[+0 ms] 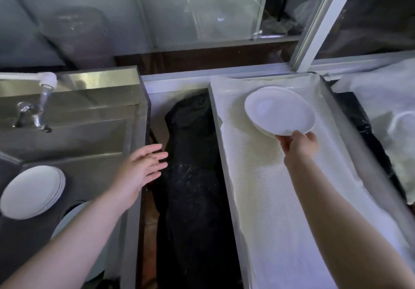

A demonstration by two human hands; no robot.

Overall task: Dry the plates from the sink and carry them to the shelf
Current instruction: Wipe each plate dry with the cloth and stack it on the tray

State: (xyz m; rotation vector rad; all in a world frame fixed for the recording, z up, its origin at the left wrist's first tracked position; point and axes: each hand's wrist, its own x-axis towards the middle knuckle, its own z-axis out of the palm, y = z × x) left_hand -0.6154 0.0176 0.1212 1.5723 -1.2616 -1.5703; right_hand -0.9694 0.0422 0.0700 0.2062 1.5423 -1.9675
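Observation:
My right hand (pixel 299 146) grips the near rim of a white plate (pixel 278 110), held on top of another white plate whose edge shows just beneath it, over the far part of the cloth-lined metal shelf tray (pixel 265 198). My left hand (pixel 143 167) hovers open with fingers spread above the right edge of the steel sink (pixel 94 136), holding nothing. A stack of white plates (pixel 31 192) lies in the sink at the left. Part of another plate (pixel 69 219) shows under my left forearm.
A tap (pixel 46 84) with a white head runs water into the sink at the back left. A black cloth or bag (pixel 193 176) fills the gap between sink and tray. Plastic-covered items (pixel 386 109) lie to the right, glass panels behind.

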